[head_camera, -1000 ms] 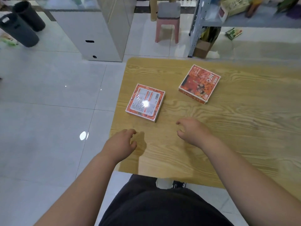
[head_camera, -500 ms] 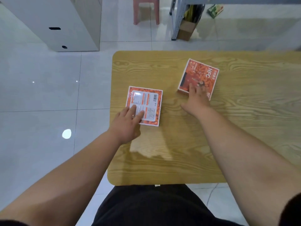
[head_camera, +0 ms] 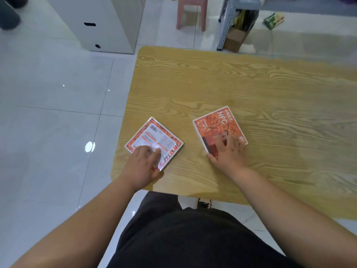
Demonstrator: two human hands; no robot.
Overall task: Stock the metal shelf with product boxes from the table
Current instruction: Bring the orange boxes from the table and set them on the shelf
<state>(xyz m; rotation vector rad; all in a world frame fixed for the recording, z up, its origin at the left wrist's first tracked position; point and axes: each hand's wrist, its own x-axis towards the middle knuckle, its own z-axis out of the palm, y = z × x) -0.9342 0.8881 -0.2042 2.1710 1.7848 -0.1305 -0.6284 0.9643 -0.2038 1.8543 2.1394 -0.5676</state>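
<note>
- Pinching left box [head_camera: 154, 140] at near corner with left hand [head_camera: 144, 167]: fingers on top, thumb at edge.
- Same with right hand [head_camera: 229, 151] on right box [head_camera: 216, 125], thumb at near-left edge.
- Looking flat on table [head_camera: 251, 84], front-left area, apart, not yet lifted.
- Gripping at edges probably to tip thin flat boxes up off the wood.
- Seeing only a leg of shelf [head_camera: 225, 22] beyond table.

The right box [head_camera: 216, 124] carried the white letters "NFC" on its orange face; the smaller print beside them was too blurred to read. The left box [head_camera: 154, 136] showed a barcode [head_camera: 154, 128] and a white label [head_camera: 148, 141], both illegible.
</note>
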